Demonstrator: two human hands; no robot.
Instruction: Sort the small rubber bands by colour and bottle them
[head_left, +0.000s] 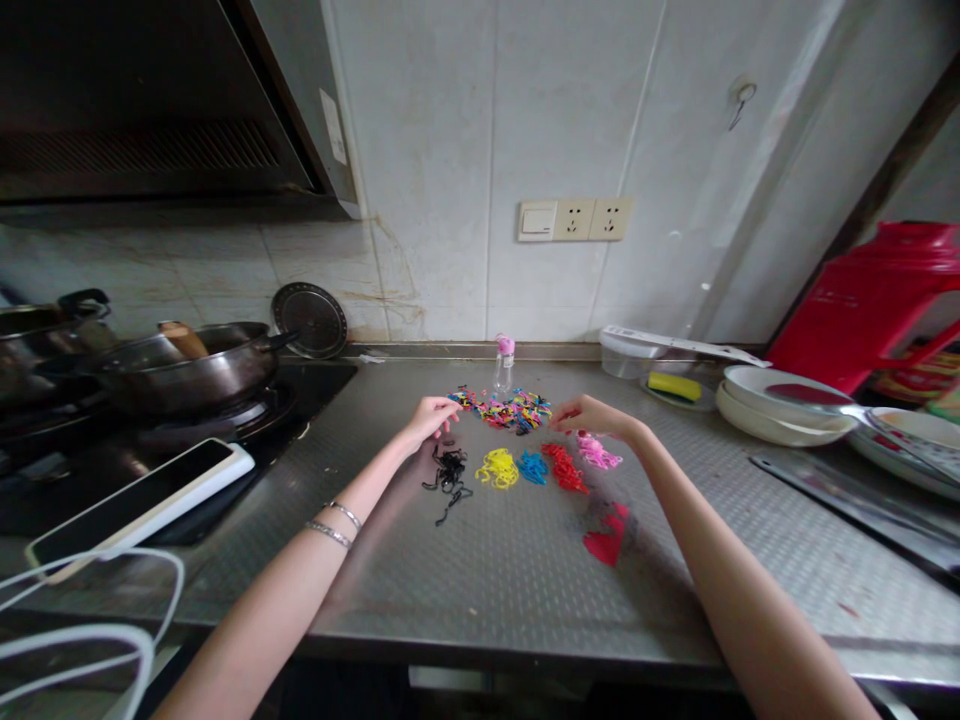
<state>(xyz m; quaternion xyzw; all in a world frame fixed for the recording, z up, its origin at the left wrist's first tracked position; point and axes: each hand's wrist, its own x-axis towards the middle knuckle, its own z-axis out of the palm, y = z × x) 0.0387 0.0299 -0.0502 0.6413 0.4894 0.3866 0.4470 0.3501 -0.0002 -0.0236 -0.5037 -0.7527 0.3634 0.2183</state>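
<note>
A mixed heap of small coloured elastic bands lies at the back of the steel counter. In front of it sit sorted piles: black, yellow, blue, red and pink. My left hand reaches to the heap's left edge, fingers pinched together. My right hand reaches to the heap's right edge, fingers also drawn together. What either pinch holds is too small to name. A small clear bottle with a pink cap stands behind the heap.
A red patch lies nearer me on the counter. Left: a stove with a wok, a phone and white cables. Right: stacked white bowls, a clear container with a yellow sponge, a red jug. Wall sockets sit above.
</note>
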